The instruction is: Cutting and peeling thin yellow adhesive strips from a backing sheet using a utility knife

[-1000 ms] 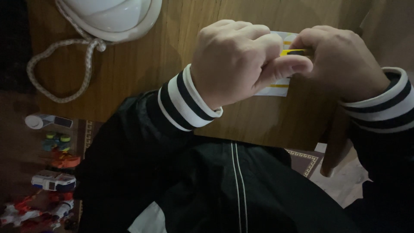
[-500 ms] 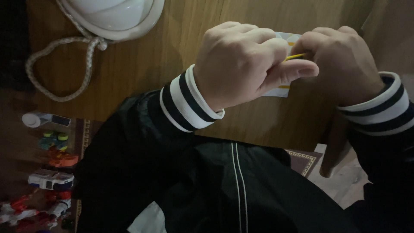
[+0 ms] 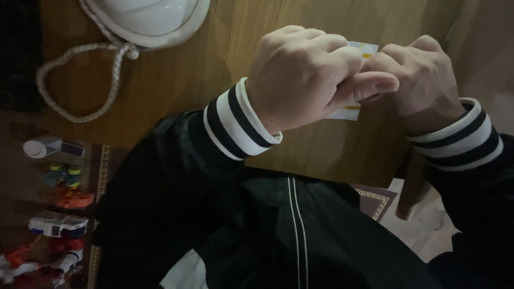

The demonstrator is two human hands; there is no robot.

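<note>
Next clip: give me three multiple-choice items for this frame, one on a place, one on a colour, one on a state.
1. Where does the white helmet lie?
A. top left on the wooden table
B. on the floor
C. on the lap

2. What colour marks the white card?
A. green
B. yellow
C. purple

3. How do the left hand and right hand stand?
A. flat on the table
B. far apart
C. closed together on the card

Answers: 1 A, helmet at the table's upper left; 2 B, yellow stripes show; 3 C, both hands pinch it.
</note>
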